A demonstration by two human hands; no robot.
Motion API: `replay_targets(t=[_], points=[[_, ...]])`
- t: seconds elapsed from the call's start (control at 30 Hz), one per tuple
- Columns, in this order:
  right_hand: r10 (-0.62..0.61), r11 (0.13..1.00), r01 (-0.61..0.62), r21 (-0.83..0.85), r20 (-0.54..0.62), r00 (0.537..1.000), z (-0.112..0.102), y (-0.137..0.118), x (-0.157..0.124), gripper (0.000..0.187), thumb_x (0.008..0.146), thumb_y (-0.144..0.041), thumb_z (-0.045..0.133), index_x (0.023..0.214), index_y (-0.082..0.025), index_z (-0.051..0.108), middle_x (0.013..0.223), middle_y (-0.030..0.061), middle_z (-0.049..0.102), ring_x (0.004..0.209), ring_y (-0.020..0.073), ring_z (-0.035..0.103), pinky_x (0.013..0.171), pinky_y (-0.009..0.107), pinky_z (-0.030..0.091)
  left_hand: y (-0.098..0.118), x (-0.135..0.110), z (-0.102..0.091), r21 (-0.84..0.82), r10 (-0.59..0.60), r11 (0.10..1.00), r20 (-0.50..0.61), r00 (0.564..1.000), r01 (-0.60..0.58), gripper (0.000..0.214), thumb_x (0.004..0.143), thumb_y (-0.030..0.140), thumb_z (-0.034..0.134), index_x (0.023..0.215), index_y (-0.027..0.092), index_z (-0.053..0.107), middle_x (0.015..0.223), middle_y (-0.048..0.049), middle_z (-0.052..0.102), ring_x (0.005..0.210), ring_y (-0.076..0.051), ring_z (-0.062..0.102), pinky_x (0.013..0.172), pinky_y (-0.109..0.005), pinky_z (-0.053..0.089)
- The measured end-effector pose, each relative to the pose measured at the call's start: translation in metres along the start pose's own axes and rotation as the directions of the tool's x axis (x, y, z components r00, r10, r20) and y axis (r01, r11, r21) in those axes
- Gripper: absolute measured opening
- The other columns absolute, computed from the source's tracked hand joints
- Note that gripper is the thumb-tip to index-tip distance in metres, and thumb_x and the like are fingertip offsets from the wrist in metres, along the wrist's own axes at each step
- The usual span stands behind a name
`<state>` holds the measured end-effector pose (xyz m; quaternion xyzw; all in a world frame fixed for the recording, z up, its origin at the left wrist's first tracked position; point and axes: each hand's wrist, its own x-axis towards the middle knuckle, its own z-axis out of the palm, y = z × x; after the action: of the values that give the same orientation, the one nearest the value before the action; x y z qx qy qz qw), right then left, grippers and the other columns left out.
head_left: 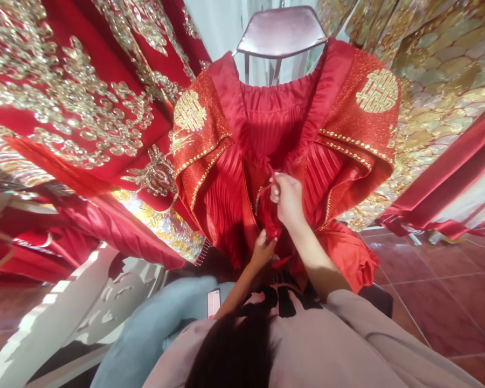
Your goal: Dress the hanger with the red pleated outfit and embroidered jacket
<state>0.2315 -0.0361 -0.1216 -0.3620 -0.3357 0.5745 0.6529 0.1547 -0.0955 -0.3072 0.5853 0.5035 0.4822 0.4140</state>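
"Head camera first: what hangs before the person?"

"From where I stand, a bright red pleated garment with orange-red glittering shoulders and gold-studded edges (pixel 275 132). It hangs facing them on a support topped by a shiny, pale six-sided plate (pixel 282 33)."

"And the hands?"

"Apart, one above the other at the front opening. The right hand (pixel 289 198) pinches a thin red cord (pixel 267 188) just below the neckline. The left hand (pixel 263 252), lower, touches a small bunch of red material (pixel 271 226); how firmly, I can't tell."

"How would it handle?"

"Soft and slippery in the satin, I'd judge, with stiffer, heavier shoulders. The cord looks light and limp, best taken between fingertip and thumb; the studded edges and gold knot-patterned patches (pixel 377 90) might snag, so I'd lift by the plain neckline."

"What's around?"

"Glossy reddish floor tiles (pixel 436 296) at the right. A red cloth covered in clear sparkling ornaments (pixel 101 108) hangs left, gold scale-patterned fabric (pixel 444 70) right. A lit phone (pixel 213 304) rests by the person's pale blue trousers (pixel 153 318), beside a white openwork panel (pixel 84 307)."
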Motion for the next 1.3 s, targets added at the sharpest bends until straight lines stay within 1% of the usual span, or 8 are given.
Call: replay_targets(t=[0.23,0.33,0.47,0.63,0.87,1.0,1.17,1.3], points=[[0.166,0.981,-0.174,0.087,0.086,0.982,-0.009,-0.011,0.0,0.025,0.084,-0.024,0.05,0.062,-0.018,0.04,0.043,-0.0109,0.027,0.033,0.001,0.018,0.033,0.015,0.012,0.003,-0.023,-0.049,-0.028,-0.031,0.999,0.088,0.996,0.034,0.032,0.073,0.045,0.061,0.064,0.014,0.057,0.053,0.0019,0.049,0.046,-0.01,0.045,0.046,-0.023,0.042],[0.151,0.987,-0.154,0.038,0.067,0.986,-0.013,-0.002,0.001,0.029,0.082,-0.029,0.056,0.061,-0.018,0.04,0.041,-0.0111,0.027,0.033,0.0007,0.019,0.033,0.014,0.013,0.005,-0.004,-0.047,0.057,0.019,0.998,-0.156,0.988,-0.01,0.03,0.079,0.044,0.057,0.071,0.015,0.057,0.07,-0.0039,0.058,0.069,-0.017,0.056,0.067,-0.03,0.049],[0.098,0.995,-0.097,-0.016,0.063,0.993,-0.017,0.003,0.001,0.03,0.079,-0.031,0.059,0.058,-0.017,0.043,0.04,-0.0106,0.028,0.033,0.0008,0.022,0.033,0.014,0.014,0.019,0.042,-0.048,0.21,0.198,0.972,-0.504,0.841,-0.102,0.043,0.077,0.041,0.062,0.109,0.014,0.053,0.117,-0.0145,0.055,0.113,-0.025,0.05,0.102,-0.041,0.038],[0.04,0.999,-0.039,-0.015,0.086,0.995,-0.019,0.0,-0.001,0.03,0.077,-0.031,0.061,0.056,-0.017,0.044,0.04,-0.0103,0.028,0.033,0.001,0.023,0.034,0.015,0.016,0.034,0.069,-0.067,0.017,0.049,0.999,-0.274,0.961,-0.046,0.022,0.079,0.033,0.055,0.089,0.015,0.062,0.09,-0.0081,0.066,0.096,-0.023,0.061,0.093,-0.039,0.046],[-0.051,0.982,0.073,-0.172,0.127,0.991,-0.025,0.011,-0.001,0.048,0.074,-0.057,0.063,0.056,-0.018,0.042,0.043,-0.0088,0.031,0.036,0.0019,0.02,0.036,0.018,0.013,0.044,0.042,-0.114,-0.013,-0.017,1.0,-0.087,0.996,0.016,0.02,0.079,0.034,0.057,0.078,0.018,0.069,0.08,-0.0061,0.07,0.083,-0.023,0.067,0.08,-0.035,0.053],[-0.102,0.935,0.171,-0.311,0.225,0.969,-0.027,0.02,-0.004,0.052,0.078,-0.064,0.054,0.056,-0.018,0.041,0.045,-0.0071,0.033,0.039,0.0037,0.025,0.039,0.02,0.018,0.091,0.033,-0.122,0.335,0.229,0.922,-0.064,0.971,-0.195,0.022,0.085,0.031,0.058,0.098,0.018,0.07,0.101,-0.0068,0.071,0.089,-0.021,0.067,0.084,-0.035,0.052],[-0.47,0.512,0.533,-0.673,0.3,0.83,-0.032,-0.017,-0.002,0.034,0.09,-0.043,0.048,0.073,-0.016,0.06,0.063,0.0022,0.058,0.056,0.0114,0.051,0.057,0.025,0.04,0.173,0.039,-0.138,0.808,0.831,0.421,-0.161,0.532,-0.413,0.019,0.084,0.021,0.062,0.102,0.02,0.066,0.099,-0.0077,0.069,0.095,-0.023,0.063,0.094,-0.042,0.046],[-0.655,-0.158,0.637,-0.754,0.563,0.504,-0.038,-0.1,0.034,0.028,0.091,-0.027,0.046,0.112,-0.021,0.063,0.116,0.0102,0.061,0.107,0.0263,0.054,0.091,0.045,0.043,0.232,0.082,-0.164,0.893,0.751,0.141,0.184,0.634,-0.427,0.045,0.084,0.024,0.061,0.129,0.024,0.054,0.139,-0.0113,0.048,0.129,-0.034,0.041,0.109,-0.056,0.03]])
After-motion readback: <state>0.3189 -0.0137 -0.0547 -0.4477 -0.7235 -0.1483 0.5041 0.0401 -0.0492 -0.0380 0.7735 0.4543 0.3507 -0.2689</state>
